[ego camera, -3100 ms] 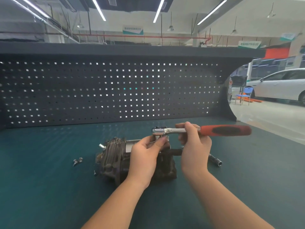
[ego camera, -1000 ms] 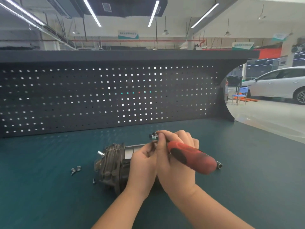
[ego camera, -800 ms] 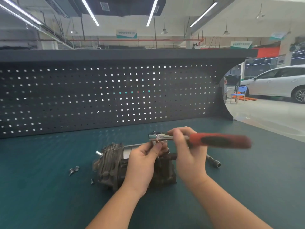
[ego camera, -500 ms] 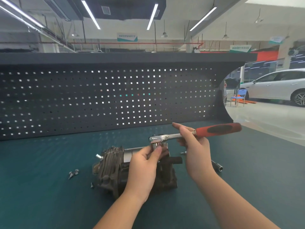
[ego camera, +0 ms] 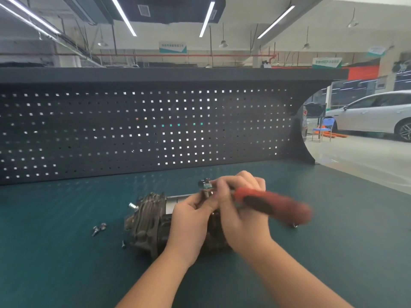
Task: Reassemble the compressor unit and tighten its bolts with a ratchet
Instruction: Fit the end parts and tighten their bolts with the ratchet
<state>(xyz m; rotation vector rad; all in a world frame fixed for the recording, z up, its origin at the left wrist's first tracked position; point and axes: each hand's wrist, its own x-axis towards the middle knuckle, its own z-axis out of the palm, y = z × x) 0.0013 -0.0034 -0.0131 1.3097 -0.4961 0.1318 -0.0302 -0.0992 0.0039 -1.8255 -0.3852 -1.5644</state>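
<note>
The compressor unit [ego camera: 155,223] is found lying on its side on the bench [ego camera: 66,252], long axis running left to right. The ratchet [ego camera: 266,203] is gripped by the right hand [ego camera: 242,210], its red handle blurred and angled right of the compressor, its head [ego camera: 205,184] seated above the compressor's top. The socket is pinched and steadied by the left hand [ego camera: 191,221]. Loose bolts [ego camera: 99,227] lie left of the compressor. No legible brand is seen; distant signs cannot be read.

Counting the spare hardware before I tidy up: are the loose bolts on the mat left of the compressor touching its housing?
Apart. The head view shows bare green mat between the loose bolts and the compressor.
</note>
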